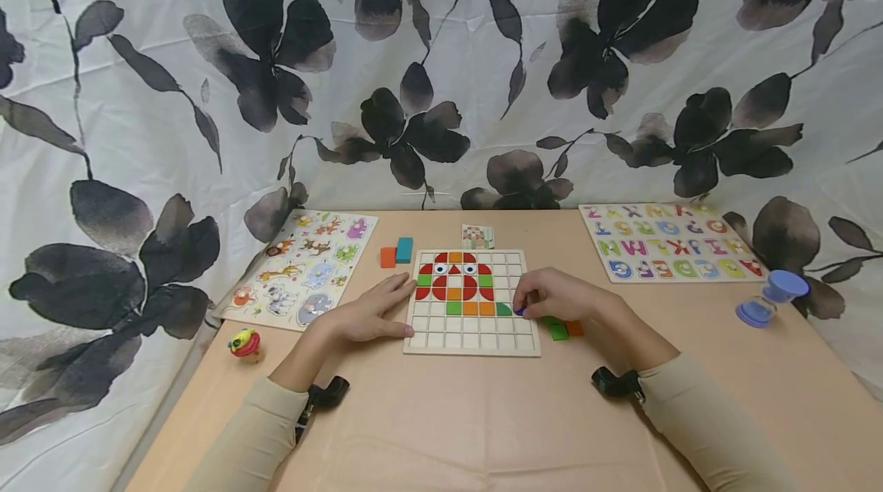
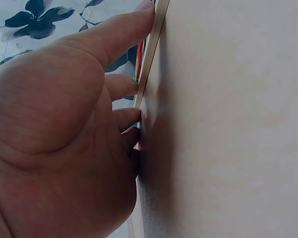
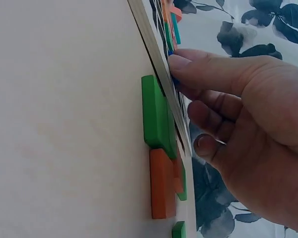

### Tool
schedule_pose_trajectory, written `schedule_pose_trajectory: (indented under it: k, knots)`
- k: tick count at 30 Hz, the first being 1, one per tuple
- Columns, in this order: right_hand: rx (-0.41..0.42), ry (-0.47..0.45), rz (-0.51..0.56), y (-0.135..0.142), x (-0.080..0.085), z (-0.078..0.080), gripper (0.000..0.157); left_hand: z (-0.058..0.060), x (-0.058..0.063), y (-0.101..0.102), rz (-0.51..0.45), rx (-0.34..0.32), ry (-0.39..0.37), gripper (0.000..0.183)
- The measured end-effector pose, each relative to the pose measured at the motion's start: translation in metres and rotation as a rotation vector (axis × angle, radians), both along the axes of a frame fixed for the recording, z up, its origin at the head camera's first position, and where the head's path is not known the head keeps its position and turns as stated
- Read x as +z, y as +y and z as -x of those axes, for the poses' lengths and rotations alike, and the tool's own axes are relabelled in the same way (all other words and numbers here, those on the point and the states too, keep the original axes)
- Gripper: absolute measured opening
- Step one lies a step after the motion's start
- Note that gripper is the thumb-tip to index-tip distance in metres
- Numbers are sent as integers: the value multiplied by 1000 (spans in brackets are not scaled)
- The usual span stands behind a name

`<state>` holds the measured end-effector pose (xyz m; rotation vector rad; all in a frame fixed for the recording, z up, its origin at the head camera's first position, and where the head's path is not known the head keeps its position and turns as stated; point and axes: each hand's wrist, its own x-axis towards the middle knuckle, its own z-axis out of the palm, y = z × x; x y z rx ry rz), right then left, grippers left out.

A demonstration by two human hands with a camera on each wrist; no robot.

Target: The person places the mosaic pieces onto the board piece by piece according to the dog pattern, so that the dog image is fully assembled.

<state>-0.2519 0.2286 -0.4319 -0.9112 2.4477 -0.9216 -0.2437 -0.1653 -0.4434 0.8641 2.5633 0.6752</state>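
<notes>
A square wooden grid board lies mid-table, its upper cells filled with red, green, orange and white tiles, including two eye tiles. My left hand rests at the board's left edge, fingers extended and thumb touching the near left side. At the right edge my right hand pinches a small blue tile between thumb and fingertips, beside a green curved tile in the grid. The fingers hide most of the blue tile. Loose green tiles and orange tiles lie by the board's right side, partly under the hand.
A pattern card lies behind the board, with orange and teal tiles to its left. An animal puzzle and a small toy are leftward. Rightward are a letter puzzle and a blue-ended sand timer.
</notes>
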Motion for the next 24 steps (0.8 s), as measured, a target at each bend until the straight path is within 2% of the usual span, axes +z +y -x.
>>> schedule_pose_trajectory:
  k: [5,17,24]
  knots:
    - [-16,26,-3,-1,-2,1,15,0,1,1,0,3,0,91]
    - [-13,1,43,-3,-4,2,16,0,0,1,-6,-8,16,90]
    - [-6,2,28,1,-2,2,17,0,0,0,-4,-8,19,91]
